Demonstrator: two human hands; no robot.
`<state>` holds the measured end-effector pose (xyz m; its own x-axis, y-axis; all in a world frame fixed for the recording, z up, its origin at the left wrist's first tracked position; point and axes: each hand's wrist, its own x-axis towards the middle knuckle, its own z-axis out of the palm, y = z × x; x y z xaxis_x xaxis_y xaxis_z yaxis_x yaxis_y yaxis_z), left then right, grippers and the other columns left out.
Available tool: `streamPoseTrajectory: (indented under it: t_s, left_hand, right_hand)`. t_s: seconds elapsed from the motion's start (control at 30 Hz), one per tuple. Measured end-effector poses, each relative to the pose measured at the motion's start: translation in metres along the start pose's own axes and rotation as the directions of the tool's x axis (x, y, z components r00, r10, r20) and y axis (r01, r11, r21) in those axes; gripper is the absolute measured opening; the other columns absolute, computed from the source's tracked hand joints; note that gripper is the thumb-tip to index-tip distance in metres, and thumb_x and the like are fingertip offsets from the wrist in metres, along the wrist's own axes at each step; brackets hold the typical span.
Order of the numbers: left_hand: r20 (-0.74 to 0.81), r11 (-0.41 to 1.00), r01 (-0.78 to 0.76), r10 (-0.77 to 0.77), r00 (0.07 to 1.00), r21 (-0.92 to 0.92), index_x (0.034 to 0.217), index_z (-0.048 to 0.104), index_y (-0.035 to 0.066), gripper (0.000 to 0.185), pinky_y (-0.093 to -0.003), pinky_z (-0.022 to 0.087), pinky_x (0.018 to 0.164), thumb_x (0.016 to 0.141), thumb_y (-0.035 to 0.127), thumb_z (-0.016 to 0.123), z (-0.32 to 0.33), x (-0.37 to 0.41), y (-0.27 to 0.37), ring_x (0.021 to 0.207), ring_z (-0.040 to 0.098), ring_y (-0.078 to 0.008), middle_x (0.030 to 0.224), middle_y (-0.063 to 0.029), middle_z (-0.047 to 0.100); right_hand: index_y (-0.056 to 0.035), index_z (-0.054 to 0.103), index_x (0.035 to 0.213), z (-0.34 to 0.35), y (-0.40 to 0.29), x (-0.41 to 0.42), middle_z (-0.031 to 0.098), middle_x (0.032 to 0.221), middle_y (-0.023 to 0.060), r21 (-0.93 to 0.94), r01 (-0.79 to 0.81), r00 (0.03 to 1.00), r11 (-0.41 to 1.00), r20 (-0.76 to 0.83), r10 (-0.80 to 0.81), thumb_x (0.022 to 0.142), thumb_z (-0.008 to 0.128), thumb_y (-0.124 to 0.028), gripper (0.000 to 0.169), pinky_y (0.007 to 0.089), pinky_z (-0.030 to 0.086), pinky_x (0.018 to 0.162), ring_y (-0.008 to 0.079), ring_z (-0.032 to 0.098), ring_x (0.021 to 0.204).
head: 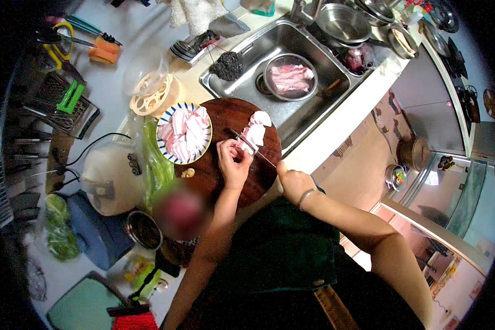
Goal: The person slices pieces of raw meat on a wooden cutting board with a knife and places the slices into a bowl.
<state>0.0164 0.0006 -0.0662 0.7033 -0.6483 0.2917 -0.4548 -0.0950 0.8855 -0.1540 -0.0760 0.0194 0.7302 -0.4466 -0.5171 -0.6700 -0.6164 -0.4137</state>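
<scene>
A round dark wooden cutting board (214,111) lies before me. On it rests a piece of fatty pork (254,133), partly in slices at its far end. The bent fingers of my left hand (234,165) grip its near end. In my right hand (295,180) is the handle of a kitchen knife (266,157); the handle is mostly hidden by my fist. The blade crosses the meat just beyond my left fingertips. To the left, overlapping the board, stands a blue-and-white striped bowl (159,142) heaped with sliced pork (184,130).
A small ginger piece (188,173) sits by the board's left edge. Bagged green vegetables (152,152) lie left of the bowl. Beyond the board, a steel sink (247,93) holds a metal bowl (313,84) with more meat. A blurred reddish thing (183,210) is beside my left forearm.
</scene>
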Motion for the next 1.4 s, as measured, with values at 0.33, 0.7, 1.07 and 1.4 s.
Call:
streamPoseTrajectory:
  t_s: [0.33,0.7,1.07,1.4]
  left_hand:
    - [0.029,1.000,0.000,0.000,1.000,-0.017,0.104,0.048,0.000,0.036,-0.0262,0.041,0.059,0.072,-0.007,0.063,-0.003,0.003,0.015,0.069,0.044,-0.0140,0.093,-0.0078,0.043]
    - [-0.030,0.994,0.000,-0.004,1.000,-0.113,0.104,0.049,0.000,0.038,-0.0269,0.046,0.062,0.071,-0.004,0.069,-0.005,-0.003,-0.007,0.072,0.048,-0.0151,0.101,-0.0090,0.046]
    - [0.076,0.934,-0.172,0.156,0.985,0.314,0.095,0.060,0.009,0.034,-0.0396,0.050,0.071,0.066,0.015,0.077,-0.027,-0.001,0.030,0.085,0.058,-0.0304,0.099,-0.0109,0.053]
    - [0.128,0.994,0.000,0.015,0.992,-0.114,0.108,0.051,0.002,0.050,-0.0297,0.056,0.075,0.067,-0.005,0.079,-0.049,-0.019,0.016,0.098,0.056,-0.0204,0.112,-0.0111,0.047]
  right_hand:
    - [-0.0018,0.039,0.105,0.011,0.007,0.030,0.067,0.083,0.0248,-0.046,0.067,0.998,0.997,-0.018,-0.068,0.089,0.045,-0.005,0.017,0.0460,0.055,0.063,0.0389,0.068,0.076]
    - [-0.0046,0.041,0.108,0.028,0.029,0.025,0.066,0.085,0.0258,0.046,0.043,0.997,0.998,-0.066,-0.040,0.088,0.047,-0.009,0.021,0.0503,0.053,0.066,0.0428,0.066,0.077]
    - [-0.0028,0.044,0.104,0.030,0.065,0.014,0.059,0.068,0.0276,0.258,0.310,0.934,0.915,-0.263,-0.242,0.093,0.050,-0.016,0.018,0.0532,0.047,0.061,0.0480,0.059,0.070]
    - [-0.0039,0.044,0.097,0.036,0.059,0.011,0.055,0.066,0.0267,0.283,0.313,0.926,0.907,-0.303,-0.225,0.092,0.054,-0.011,0.014,0.0509,0.044,0.055,0.0466,0.058,0.065]
